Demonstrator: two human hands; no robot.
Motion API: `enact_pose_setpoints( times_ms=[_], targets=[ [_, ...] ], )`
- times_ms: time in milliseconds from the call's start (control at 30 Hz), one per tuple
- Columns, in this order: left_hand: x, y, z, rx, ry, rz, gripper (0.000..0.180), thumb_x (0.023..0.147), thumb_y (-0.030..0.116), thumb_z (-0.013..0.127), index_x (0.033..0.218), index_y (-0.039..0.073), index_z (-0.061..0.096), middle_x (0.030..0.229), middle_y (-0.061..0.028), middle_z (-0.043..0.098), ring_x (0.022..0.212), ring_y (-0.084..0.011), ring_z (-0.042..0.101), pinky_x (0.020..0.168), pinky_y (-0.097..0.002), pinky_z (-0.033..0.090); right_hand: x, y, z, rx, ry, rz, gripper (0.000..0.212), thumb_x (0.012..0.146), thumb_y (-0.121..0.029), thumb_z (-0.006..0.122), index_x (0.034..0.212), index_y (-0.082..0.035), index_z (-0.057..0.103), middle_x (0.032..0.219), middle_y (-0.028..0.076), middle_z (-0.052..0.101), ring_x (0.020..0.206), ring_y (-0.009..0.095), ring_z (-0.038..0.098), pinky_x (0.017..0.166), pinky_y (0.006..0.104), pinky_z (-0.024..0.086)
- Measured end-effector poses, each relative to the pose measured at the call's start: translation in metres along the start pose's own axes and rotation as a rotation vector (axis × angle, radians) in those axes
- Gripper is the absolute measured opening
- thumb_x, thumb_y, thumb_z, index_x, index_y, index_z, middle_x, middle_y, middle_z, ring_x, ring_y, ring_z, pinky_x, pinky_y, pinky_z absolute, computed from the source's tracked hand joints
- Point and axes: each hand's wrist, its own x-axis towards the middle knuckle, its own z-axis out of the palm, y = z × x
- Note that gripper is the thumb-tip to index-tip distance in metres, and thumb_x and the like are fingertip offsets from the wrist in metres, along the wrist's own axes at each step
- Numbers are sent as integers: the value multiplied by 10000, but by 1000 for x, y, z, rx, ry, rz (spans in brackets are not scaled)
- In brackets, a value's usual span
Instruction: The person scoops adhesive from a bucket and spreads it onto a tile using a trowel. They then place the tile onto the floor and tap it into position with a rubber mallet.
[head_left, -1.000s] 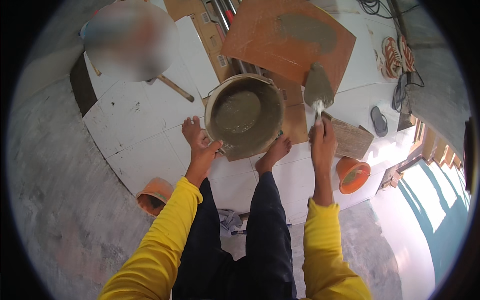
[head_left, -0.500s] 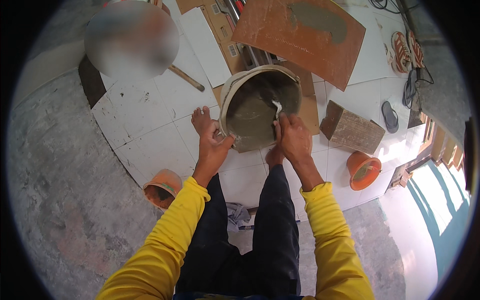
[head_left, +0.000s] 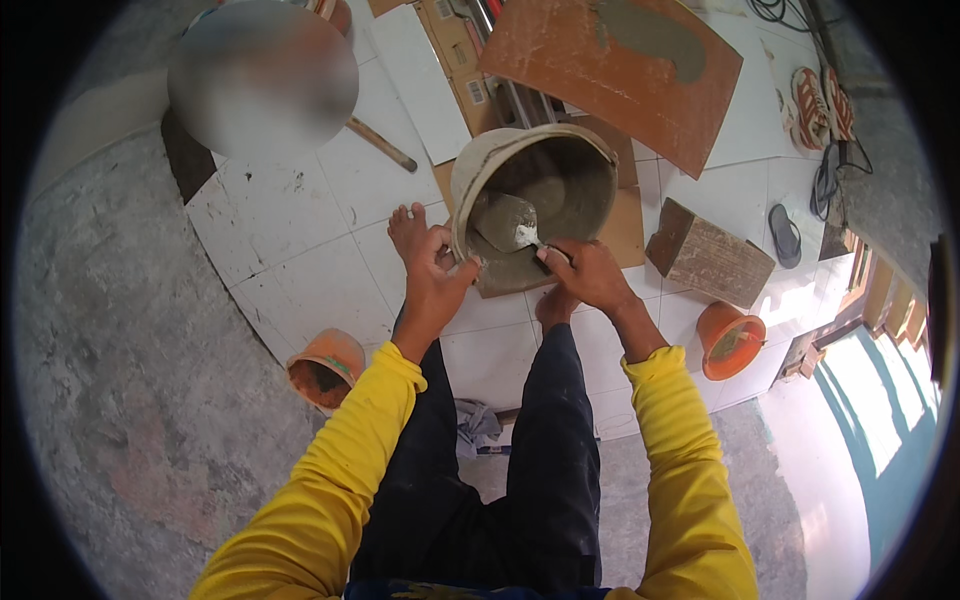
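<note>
A pale bucket (head_left: 467,190) tilts toward me, its inside coated with wet grey mortar (head_left: 588,190). My left hand (head_left: 436,292) grips the near left of its rim, fingers outside and thumb at the lip. In my right hand (head_left: 592,272) is the handle of a trowel (head_left: 507,220), closed in my fingers at the near right of the rim. The trowel's blade lies inside the bucket, smeared with mortar, and its white neck shows near my fingers. What mortar sits beneath the blade is partly hidden.
Beyond the bucket lies a brown board (head_left: 620,70) with a mortar patch. A wooden block (head_left: 712,255), an orange bucket (head_left: 730,340) and a sandal (head_left: 784,237) are on the right. Another orange bucket (head_left: 327,365) stands at left. A wooden handle (head_left: 382,144) rests on the tiles.
The trowel's blade has swung to the left inside the bucket and is now in plain view. My right hand has shifted right and turned. The bucket has moved slightly right in view.
</note>
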Motion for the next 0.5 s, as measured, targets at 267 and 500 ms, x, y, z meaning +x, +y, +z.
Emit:
enact_pose_setpoints(
  times_ms=[267, 500],
  targets=[
    [12, 52, 3, -352, -25, -286, 323, 957, -58, 664, 1259, 32, 592, 1350, -107, 610, 1169, -182, 644, 949, -330, 563, -13, 1, -67, 161, 118, 16, 404, 1029, -377, 696, 1180, -11, 772, 973, 204, 782, 794, 394, 738, 777, 436, 576],
    [25, 38, 6, -399, -13, -199, 265, 920, 12, 727, 1134, 25, 571, 1425, -152, 539, 1411, -278, 496, 959, -478, 595, -3, 12, -137, 10, 552, 28, 325, 1024, -286, 700, 1212, -27, 756, 959, 199, 763, 833, 395, 731, 780, 434, 576]
  ],
)
